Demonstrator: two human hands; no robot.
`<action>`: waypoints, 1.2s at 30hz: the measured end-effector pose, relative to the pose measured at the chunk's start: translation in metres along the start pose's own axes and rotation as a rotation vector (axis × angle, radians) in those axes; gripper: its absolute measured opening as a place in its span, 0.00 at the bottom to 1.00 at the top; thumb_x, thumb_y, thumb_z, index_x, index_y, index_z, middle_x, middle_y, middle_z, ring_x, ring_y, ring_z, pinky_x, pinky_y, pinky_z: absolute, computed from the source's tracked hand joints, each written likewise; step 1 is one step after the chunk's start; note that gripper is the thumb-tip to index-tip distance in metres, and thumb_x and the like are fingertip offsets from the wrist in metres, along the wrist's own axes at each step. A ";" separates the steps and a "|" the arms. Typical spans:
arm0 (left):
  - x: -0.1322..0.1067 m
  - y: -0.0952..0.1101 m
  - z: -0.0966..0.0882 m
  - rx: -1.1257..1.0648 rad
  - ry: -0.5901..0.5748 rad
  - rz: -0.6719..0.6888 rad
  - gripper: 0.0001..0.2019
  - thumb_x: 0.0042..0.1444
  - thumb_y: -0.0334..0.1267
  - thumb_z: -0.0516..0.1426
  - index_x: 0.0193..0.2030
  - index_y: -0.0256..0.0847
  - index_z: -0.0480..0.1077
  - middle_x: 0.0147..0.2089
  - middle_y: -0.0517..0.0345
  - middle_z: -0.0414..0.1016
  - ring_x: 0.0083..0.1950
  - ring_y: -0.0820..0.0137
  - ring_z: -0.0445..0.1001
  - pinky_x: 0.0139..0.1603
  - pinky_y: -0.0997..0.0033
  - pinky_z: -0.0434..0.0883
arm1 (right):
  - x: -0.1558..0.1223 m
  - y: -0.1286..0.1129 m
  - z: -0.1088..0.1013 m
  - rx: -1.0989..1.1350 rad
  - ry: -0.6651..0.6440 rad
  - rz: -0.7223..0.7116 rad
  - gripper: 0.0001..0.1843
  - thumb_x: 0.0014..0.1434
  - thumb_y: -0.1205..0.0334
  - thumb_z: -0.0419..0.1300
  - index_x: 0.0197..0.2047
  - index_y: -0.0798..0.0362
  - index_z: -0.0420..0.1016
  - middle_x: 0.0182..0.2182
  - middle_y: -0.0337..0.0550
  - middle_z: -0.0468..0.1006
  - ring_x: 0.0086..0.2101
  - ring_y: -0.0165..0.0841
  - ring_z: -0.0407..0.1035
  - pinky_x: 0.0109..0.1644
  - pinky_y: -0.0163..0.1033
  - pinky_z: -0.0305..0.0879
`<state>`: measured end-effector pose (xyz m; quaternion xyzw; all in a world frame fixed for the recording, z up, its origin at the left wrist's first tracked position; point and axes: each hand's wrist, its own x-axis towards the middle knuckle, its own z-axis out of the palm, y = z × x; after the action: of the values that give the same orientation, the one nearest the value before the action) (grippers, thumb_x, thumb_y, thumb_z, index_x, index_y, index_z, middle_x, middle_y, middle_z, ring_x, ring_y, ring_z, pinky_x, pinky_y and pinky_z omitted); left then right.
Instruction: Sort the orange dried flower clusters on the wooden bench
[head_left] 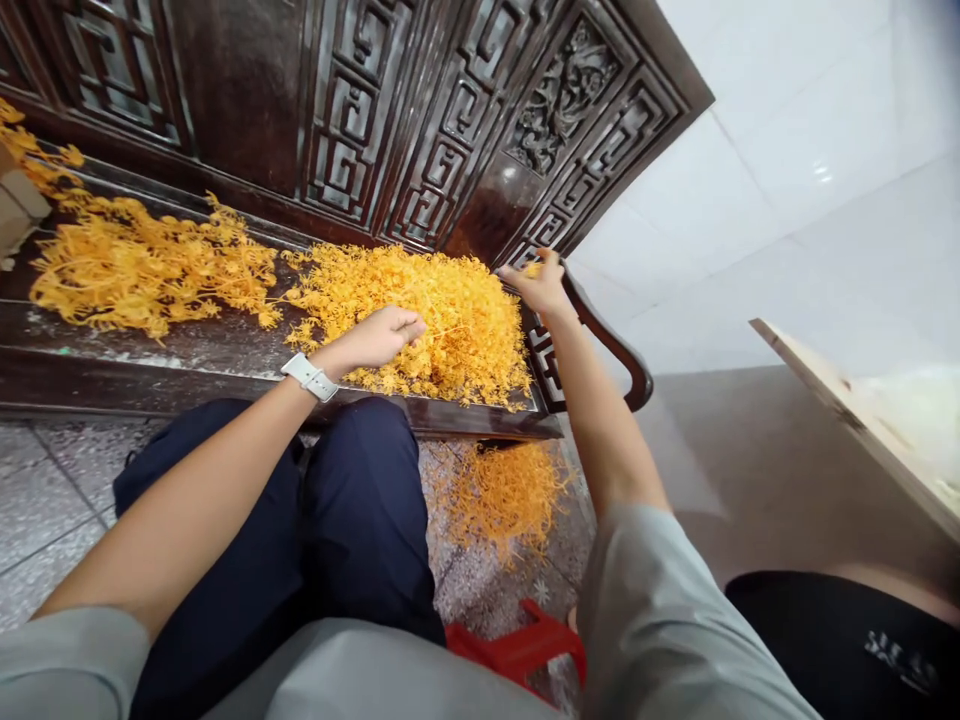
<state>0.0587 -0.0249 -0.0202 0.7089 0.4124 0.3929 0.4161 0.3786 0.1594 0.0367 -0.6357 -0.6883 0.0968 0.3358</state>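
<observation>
Mostly the room lies to the right. The left hand [382, 337] rests curled at the near-left edge of the heap of orange strands [450, 310] on the carved bench seat [187, 350] — whether it grips any I cannot tell. The right hand [538, 285] pinches a small tuft [532, 268] at the heap's far-right edge, just beside the armrest [611, 345]. A second pile [142, 265] lies left, apart. More strands, the fallen clump [502, 495], sit on the floor under the seat's front edge, near a red stool [525, 645].
</observation>
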 end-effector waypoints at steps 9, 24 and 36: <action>-0.003 -0.007 0.007 0.333 -0.001 0.014 0.19 0.67 0.36 0.58 0.24 0.43 0.60 0.22 0.58 0.62 0.26 0.66 0.55 0.36 0.60 0.48 | -0.031 -0.074 0.037 0.253 -0.288 -0.174 0.12 0.70 0.60 0.58 0.48 0.56 0.80 0.45 0.53 0.83 0.47 0.39 0.78 0.57 0.45 0.75; -0.005 -0.003 0.004 0.211 -0.203 0.039 0.19 0.67 0.36 0.56 0.23 0.44 0.57 0.21 0.59 0.61 0.25 0.67 0.57 0.34 0.61 0.49 | -0.104 -0.119 0.057 0.717 -0.621 0.067 0.34 0.63 0.38 0.70 0.30 0.47 0.51 0.20 0.27 0.54 0.20 0.22 0.41 0.22 0.33 0.38; -0.013 0.001 0.002 0.036 -0.212 0.051 0.19 0.68 0.38 0.56 0.24 0.43 0.58 0.23 0.60 0.57 0.26 0.69 0.55 0.32 0.62 0.52 | -0.030 -0.064 0.019 0.612 0.074 0.170 0.27 0.69 0.52 0.65 0.29 0.46 0.49 0.18 0.27 0.50 0.19 0.24 0.44 0.20 0.33 0.42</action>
<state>0.0560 -0.0378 -0.0227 0.7640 0.3551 0.3187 0.4343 0.3149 0.1256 0.0475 -0.5636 -0.5589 0.3038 0.5269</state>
